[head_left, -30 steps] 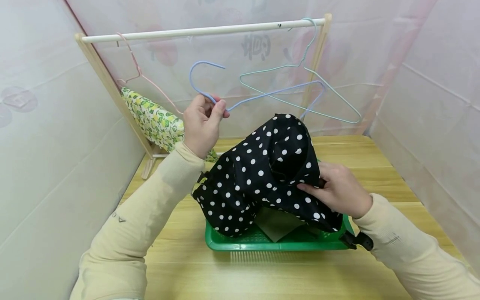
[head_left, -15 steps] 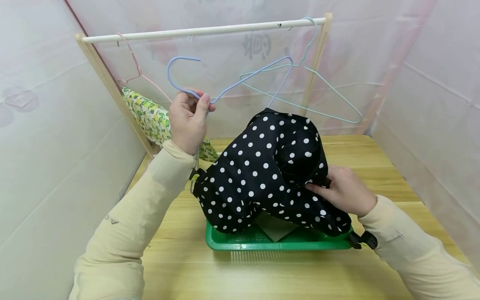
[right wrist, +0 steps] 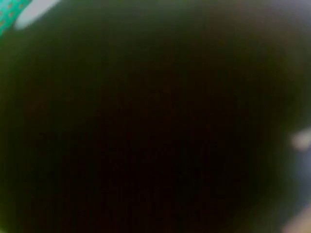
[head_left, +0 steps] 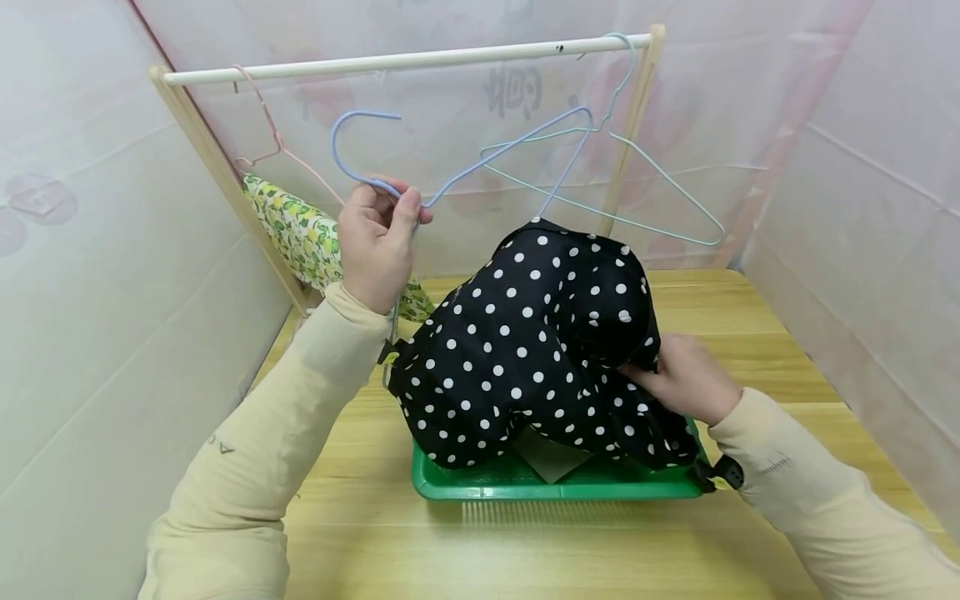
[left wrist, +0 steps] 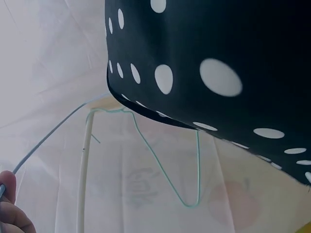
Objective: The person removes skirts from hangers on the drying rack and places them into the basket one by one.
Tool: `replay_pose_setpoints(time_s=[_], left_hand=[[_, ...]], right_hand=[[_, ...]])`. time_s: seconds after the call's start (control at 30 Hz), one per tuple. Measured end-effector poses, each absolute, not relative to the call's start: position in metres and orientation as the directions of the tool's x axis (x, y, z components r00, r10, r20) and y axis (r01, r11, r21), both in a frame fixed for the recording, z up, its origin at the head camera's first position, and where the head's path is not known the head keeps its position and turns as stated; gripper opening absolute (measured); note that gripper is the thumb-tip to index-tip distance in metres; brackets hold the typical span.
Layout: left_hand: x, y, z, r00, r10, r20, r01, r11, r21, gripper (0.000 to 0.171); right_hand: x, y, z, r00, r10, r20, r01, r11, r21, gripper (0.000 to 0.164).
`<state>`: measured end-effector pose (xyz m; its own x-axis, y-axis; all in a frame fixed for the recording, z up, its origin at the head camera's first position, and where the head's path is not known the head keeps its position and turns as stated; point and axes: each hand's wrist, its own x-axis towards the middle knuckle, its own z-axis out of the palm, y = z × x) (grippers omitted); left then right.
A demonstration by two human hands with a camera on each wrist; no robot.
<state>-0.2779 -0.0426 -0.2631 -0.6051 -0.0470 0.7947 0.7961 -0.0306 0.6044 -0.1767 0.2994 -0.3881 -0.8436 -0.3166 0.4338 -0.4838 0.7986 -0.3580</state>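
Observation:
My left hand (head_left: 378, 242) pinches a blue wire hanger (head_left: 480, 171) just below its hook in the head view. The hanger's right shoulder sticks up, bare, and its far end goes in behind a black garment with white polka dots (head_left: 517, 342). My right hand (head_left: 686, 379) grips the garment at its right side, the thumb partly hidden in a fold. In the left wrist view, the dotted cloth (left wrist: 165, 77) fills the upper right, and fingertips on the hanger (left wrist: 48, 136) show at the lower left. Dark blurred cloth covers most of the right wrist view.
Under the garment stands a green basket (head_left: 487, 490) with an olive cloth (head_left: 547, 458) in it. Behind is a rack with a white rail (head_left: 405, 62). A pink hanger (head_left: 273, 137) with a lemon-print cloth (head_left: 296, 237) hangs left, a mint hanger (head_left: 675, 183) right.
My left hand has moved left and slightly up with the blue hanger, whose right shoulder now tilts up more. The garment's top shifted left, and my right thumb sits deeper in the cloth.

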Motion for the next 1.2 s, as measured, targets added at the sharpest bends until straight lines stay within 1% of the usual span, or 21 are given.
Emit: replay_pose_setpoints(time_s=[0.13,0.23,0.37,0.5,0.6,0.77,0.97,1.07,1.2], left_hand=[[-0.277,-0.038,-0.262,-0.596,-0.043,0.802,0.803,-0.059,0.594,0.006],[-0.275,-0.033,-0.262,-0.585,-0.032,0.810,0.809,-0.082,0.582,0.005],[-0.272,-0.027,-0.262,-0.567,-0.008,0.824,0.821,-0.086,0.564,0.004],[-0.271,-0.021,-0.265,-0.564,0.023,0.826,0.823,-0.070,0.564,0.005],[-0.271,-0.018,-0.267,-0.554,0.039,0.832,0.829,-0.066,0.555,0.005],[-0.273,-0.013,-0.270,-0.548,0.053,0.835,0.833,-0.057,0.550,0.004],[-0.273,-0.011,-0.275,-0.548,0.070,0.833,0.834,-0.035,0.551,0.004],[-0.274,-0.010,-0.276,-0.550,0.077,0.832,0.832,-0.034,0.554,0.001],[-0.273,-0.009,-0.278,-0.562,0.084,0.823,0.824,-0.032,0.566,0.004]], right_hand=[[-0.180,0.297,-0.396,-0.884,-0.320,0.341,-0.440,0.817,-0.372,0.014],[-0.180,0.294,-0.398,-0.912,-0.327,0.247,-0.404,0.817,-0.411,0.009],[-0.181,0.289,-0.397,-0.922,-0.352,0.159,-0.385,0.811,-0.440,0.008],[-0.184,0.284,-0.397,-0.907,-0.409,0.100,-0.411,0.808,-0.423,0.013],[-0.189,0.280,-0.398,-0.888,-0.458,0.043,-0.432,0.797,-0.422,0.010],[-0.193,0.270,-0.397,-0.854,-0.516,-0.066,-0.433,0.775,-0.460,0.004],[-0.194,0.264,-0.394,-0.815,-0.559,-0.152,-0.410,0.743,-0.529,0.012],[-0.194,0.264,-0.395,-0.798,-0.569,-0.197,-0.387,0.735,-0.557,0.013],[-0.193,0.271,-0.396,-0.767,-0.591,-0.250,-0.359,0.718,-0.597,0.014]])
